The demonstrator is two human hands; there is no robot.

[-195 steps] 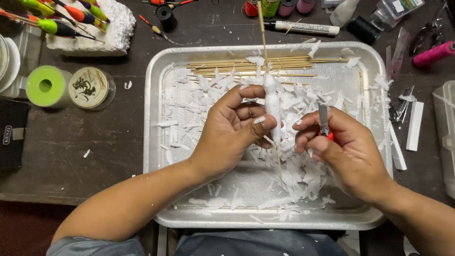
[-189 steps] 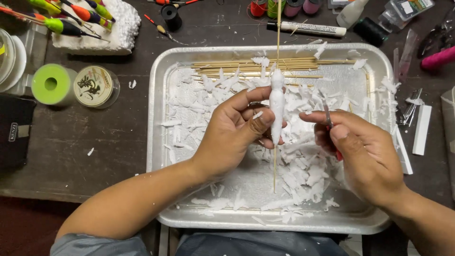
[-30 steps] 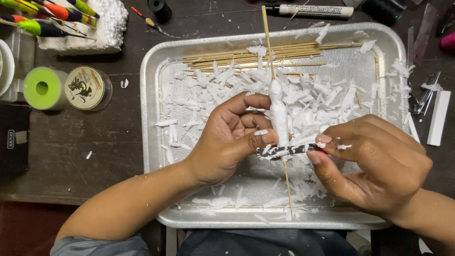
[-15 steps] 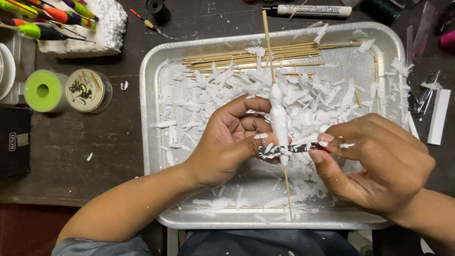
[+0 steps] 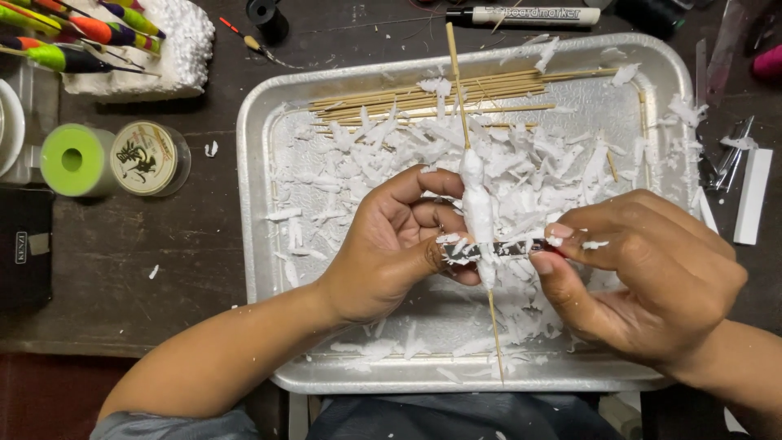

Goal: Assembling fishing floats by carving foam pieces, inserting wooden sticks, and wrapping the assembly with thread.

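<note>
My left hand (image 5: 391,244) holds a thin wooden stick (image 5: 456,81) with a white foam body (image 5: 476,208) on it, upright over a metal tray (image 5: 261,122). My right hand (image 5: 643,277) grips a thin flat blade (image 5: 489,251) laid crosswise against the lower end of the foam body. My left thumb rests on the blade's other end. White foam shavings (image 5: 529,163) cover the tray floor. A row of bare wooden sticks (image 5: 391,102) lies along the tray's far side.
A foam block (image 5: 175,49) stuck with painted floats stands at the back left. Two spools, one green (image 5: 73,159) and one clear (image 5: 151,156), sit left of the tray. A marker pen (image 5: 529,15) lies behind it. Metal tools (image 5: 729,155) lie at the right.
Six seconds ago my right hand held the blade apart from the foam. Since then it has laid the blade across the lower foam, and over the last second the blade has barely shifted.
</note>
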